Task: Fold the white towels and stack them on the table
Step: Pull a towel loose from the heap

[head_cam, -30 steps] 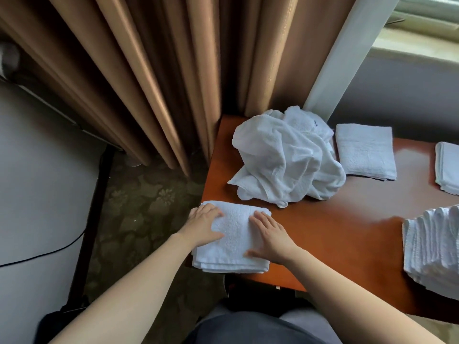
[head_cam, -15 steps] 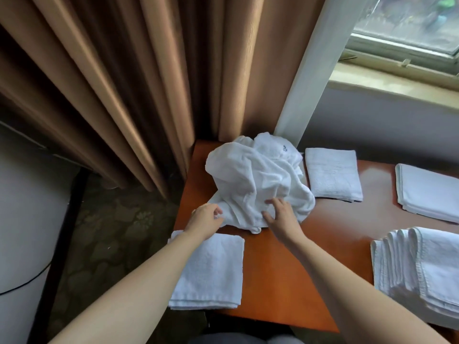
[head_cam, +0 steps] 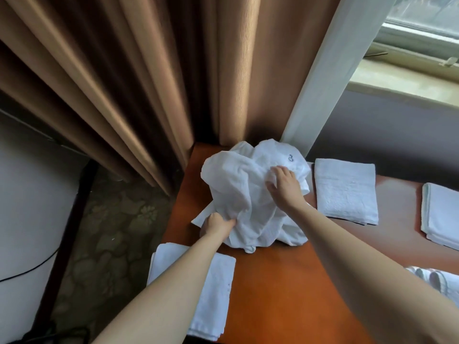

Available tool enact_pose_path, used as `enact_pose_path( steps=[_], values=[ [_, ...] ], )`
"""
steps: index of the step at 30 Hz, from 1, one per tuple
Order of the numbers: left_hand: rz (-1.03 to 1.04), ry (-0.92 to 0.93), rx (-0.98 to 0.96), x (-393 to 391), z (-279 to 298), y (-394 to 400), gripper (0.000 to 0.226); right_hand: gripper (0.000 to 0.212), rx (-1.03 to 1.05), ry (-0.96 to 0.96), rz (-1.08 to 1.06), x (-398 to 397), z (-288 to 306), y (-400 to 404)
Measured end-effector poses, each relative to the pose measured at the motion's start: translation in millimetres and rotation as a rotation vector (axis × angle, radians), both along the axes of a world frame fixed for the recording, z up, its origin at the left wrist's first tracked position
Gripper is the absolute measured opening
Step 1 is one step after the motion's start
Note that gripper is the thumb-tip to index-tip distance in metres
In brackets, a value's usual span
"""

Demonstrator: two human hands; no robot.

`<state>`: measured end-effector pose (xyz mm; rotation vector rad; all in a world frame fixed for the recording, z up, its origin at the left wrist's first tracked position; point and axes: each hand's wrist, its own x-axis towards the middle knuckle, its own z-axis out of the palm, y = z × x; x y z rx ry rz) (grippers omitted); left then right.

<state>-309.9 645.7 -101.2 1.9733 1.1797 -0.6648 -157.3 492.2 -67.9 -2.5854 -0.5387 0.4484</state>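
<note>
I see tan curtains (head_cam: 124, 78) hanging in heavy folds across the back, with a white sheer (head_cam: 330, 70) beside them. At my upper right a window (head_cam: 422, 28) lets in daylight above a pale sill (head_cam: 402, 83) and a grey wall (head_cam: 387, 135). An orange-brown table (head_cam: 280, 281) stands over a dark floral carpet (head_cam: 111, 234), where a black cable (head_cam: 27, 269) crosses a white panel (head_cam: 32, 194).

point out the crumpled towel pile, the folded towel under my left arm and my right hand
crumpled towel pile (head_cam: 233, 194): head view, on its bunched left side
folded towel (head_cam: 216, 294): head view, on its bare right part
right hand (head_cam: 285, 186): head view, back of the hand
</note>
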Motion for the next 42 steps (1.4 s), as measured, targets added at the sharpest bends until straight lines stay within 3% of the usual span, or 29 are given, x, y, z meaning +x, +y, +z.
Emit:
enact_pose_path(
  steps=[3,6,9,14,21,25,29,32,36,39,42],
  values=[
    [0.083,0.033,-0.046,7,-5,1,0.048,0.044,-0.036,-0.060,0.037,6,-3,7],
    [0.141,0.045,-0.100,9,-8,2,0.038,0.025,-0.033,-0.047,0.049,6,-2,15],
    [0.171,0.013,-0.125,7,-6,1,0.032,0.021,0.106,0.028,-0.018,4,3,17],
    [0.287,-0.319,-0.100,-4,16,9,0.028,0.019,0.303,0.159,-0.170,-4,11,6],
    [0.570,-0.753,-0.124,-20,74,38,0.019,0.023,0.473,0.033,-0.355,-23,34,-10],
    [0.501,-0.846,-0.182,-13,97,56,0.017,0.012,0.327,-0.006,-0.434,-33,39,-25],
    [0.282,-0.704,-0.059,0,92,54,0.013,0.044,0.128,0.074,-0.324,-46,36,-32],
    [0.287,-0.612,0.115,-12,71,54,0.010,0.042,0.070,0.042,-0.241,-56,32,-28],
    [0.415,-0.453,-0.048,-38,38,67,0.032,0.043,0.065,0.052,-0.212,-57,25,-25],
    [0.164,-0.122,-0.218,-58,24,68,0.058,0.050,0.013,-0.017,-0.091,-54,19,-26],
    [0.049,-0.109,-0.152,-66,13,69,0.036,0.055,-0.018,-0.239,0.206,-56,16,-24]
  ],
)
